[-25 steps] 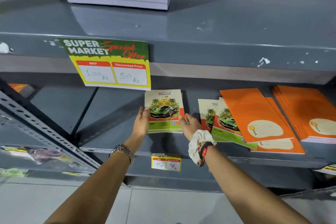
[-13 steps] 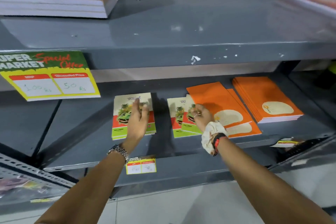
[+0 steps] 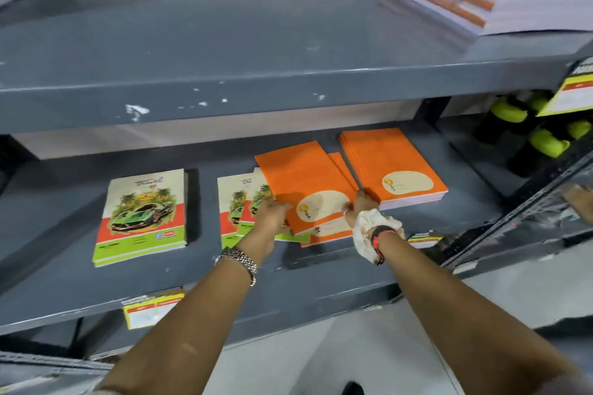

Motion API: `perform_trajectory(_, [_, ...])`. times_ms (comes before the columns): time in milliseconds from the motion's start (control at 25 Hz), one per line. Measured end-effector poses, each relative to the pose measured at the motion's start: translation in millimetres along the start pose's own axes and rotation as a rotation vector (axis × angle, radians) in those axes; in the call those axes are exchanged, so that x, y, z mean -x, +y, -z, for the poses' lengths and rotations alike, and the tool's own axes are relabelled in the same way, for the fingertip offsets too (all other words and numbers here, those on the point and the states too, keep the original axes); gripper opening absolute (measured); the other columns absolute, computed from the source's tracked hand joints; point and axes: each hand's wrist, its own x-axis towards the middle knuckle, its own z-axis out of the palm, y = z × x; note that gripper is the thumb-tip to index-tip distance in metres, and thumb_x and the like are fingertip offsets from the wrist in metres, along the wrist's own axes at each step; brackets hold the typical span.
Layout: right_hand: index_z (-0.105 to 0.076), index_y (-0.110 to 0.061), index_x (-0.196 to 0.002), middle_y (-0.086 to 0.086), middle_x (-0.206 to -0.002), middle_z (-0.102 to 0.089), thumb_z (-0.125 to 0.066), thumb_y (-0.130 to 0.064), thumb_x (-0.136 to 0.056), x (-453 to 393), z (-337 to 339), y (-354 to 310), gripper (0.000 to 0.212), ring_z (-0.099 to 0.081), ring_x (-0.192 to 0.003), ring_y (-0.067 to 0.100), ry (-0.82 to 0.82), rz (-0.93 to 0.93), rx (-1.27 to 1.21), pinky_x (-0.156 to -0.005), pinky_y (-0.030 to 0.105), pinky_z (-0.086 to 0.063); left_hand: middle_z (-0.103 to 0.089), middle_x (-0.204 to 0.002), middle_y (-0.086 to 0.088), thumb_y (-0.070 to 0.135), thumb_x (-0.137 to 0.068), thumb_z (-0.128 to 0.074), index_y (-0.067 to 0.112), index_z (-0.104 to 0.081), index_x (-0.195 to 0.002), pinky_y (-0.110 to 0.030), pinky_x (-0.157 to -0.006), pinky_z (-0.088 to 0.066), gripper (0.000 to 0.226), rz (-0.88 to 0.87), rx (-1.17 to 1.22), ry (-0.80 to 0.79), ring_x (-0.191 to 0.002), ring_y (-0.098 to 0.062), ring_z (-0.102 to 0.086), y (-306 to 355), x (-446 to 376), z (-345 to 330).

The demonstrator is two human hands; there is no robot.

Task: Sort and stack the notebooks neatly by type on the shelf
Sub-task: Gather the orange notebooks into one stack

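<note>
Head view: both hands, left and right, apparently grip a loose orange notebook overlapping car-cover notebooks on the shelf; lifting could drag those askew.

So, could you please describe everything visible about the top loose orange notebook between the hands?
The top orange notebook is thin, with a plain orange cover and a cream oval label near its front edge. It lies flat but skewed, overlapping car-print notebooks and another orange one. The left hand and right hand touch its sides.
</note>
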Motion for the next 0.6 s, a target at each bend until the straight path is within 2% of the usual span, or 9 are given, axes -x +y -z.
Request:
perform_trajectory(40, [-0.035,-0.006,-0.11,0.005,-0.105,-0.032,-0.035,-0.006,-0.096,-5,-1,4,0.014,-0.033,-0.095,0.015,0.034,0.022,0.052,-0.048,-0.002,-0.041,-0.062,-0.105,-0.01,0.003,-0.086,-0.054,0.013,-0.053,-0.09,-0.04,-0.077,-0.054,0.011,0.002,-0.002,0.044,-0.088,-0.024,-0.061,-2,-4,-3])
perform_trajectory(80, [-0.034,-0.008,-0.109,0.003,-0.105,-0.034,-0.032,-0.007,-0.097,-14,-5,12,0.012,-0.033,-0.095,0.015,0.058,0.019,0.07,-0.041,-0.001,-0.04,-0.065,-0.107,-0.012,0.002,-0.083,-0.058,0.013,-0.057,-0.084,-0.043,-0.079,-0.055,0.011,-0.002,-0.029,0.083,-0.088,-0.027,-0.064,-4,-8,-4])
perform_trajectory(120, [-0.036,-0.009,-0.106,0.004,-0.107,-0.039,-0.034,-0.011,-0.097,-20,-4,18,0.01,-0.035,-0.094,0.016,0.018,0.031,0.106,-0.043,0.003,-0.042,-0.067,-0.11,-0.015,0.002,-0.081,-0.061,0.013,-0.06,-0.08,-0.047,-0.083,-0.055,0.011,-0.006,-0.069,0.126,-0.092,-0.03,-0.065,-6,-11,-6])
perform_trajectory(160, [-0.042,-0.008,-0.106,0.008,-0.111,-0.046,-0.039,-0.016,-0.095,-22,-2,27,0.013,-0.037,-0.092,0.018,-0.037,0.034,0.073,-0.053,0.009,-0.045,-0.067,-0.113,-0.017,0.004,-0.081,-0.062,0.01,-0.062,-0.083,-0.05,-0.089,-0.053,0.007,-0.008,-0.11,0.157,-0.097,-0.032,-0.065,-8,-11,-6])
perform_trajectory(240, [-0.055,-0.001,-0.109,0.018,-0.116,-0.058,-0.049,-0.022,-0.091,-25,-2,39,0.029,-0.043,-0.089,0.021,-0.142,0.064,-0.081,-0.075,0.023,-0.039,-0.065,-0.117,-0.014,0.003,-0.084,-0.059,0.007,-0.062,-0.104,-0.049,-0.096,-0.049,0.02,-0.018,-0.165,0.194,-0.104,-0.031,-0.062,-11,-6,-11])
perform_trajectory(320, [-0.063,-0.002,-0.106,0.017,-0.109,-0.066,-0.056,-0.015,-0.085,-8,22,39,0.026,-0.058,-0.091,0.026,-0.123,0.123,-0.266,-0.084,0.033,-0.047,-0.064,-0.116,-0.01,-0.001,-0.086,-0.056,0.01,-0.059,-0.113,-0.047,-0.096,-0.048,0.029,-0.084,-0.173,0.233,-0.103,-0.027,-0.06,-14,-1,-18])
perform_trajectory(400, [-0.064,-0.002,-0.106,0.011,-0.102,-0.067,-0.057,-0.004,-0.082,-2,54,48,0.024,-0.06,-0.092,0.027,-0.064,0.14,-0.398,-0.087,0.036,-0.049,-0.064,-0.115,-0.007,0.0,-0.085,-0.057,0.012,-0.058,-0.117,-0.044,-0.089,-0.05,0.034,-0.152,-0.127,0.228,-0.104,-0.025,-0.059,-13,2,-36])
perform_trajectory(480, [-0.064,0.0,-0.105,0.014,-0.102,-0.068,-0.056,0.003,-0.082,-14,87,64,0.024,-0.061,-0.091,0.028,0.005,0.153,-0.448,-0.086,0.037,-0.048,-0.063,-0.113,-0.003,0.001,-0.085,-0.058,0.013,-0.057,-0.119,-0.036,-0.084,-0.051,0.036,-0.198,-0.103,0.181,-0.104,-0.022,-0.058,-8,-3,-69])
perform_trajectory(600, [-0.067,-0.003,-0.1,0.018,-0.101,-0.069,-0.054,0.003,-0.082,-41,130,95,0.023,-0.062,-0.091,0.031,0.061,0.135,-0.435,-0.086,0.038,-0.049,-0.062,-0.108,-0.002,0.002,-0.085,-0.059,0.013,-0.059,-0.108,-0.033,-0.088,-0.047,0.026,-0.244,-0.132,0.065,-0.099,-0.017,-0.057,1,-18,-130])
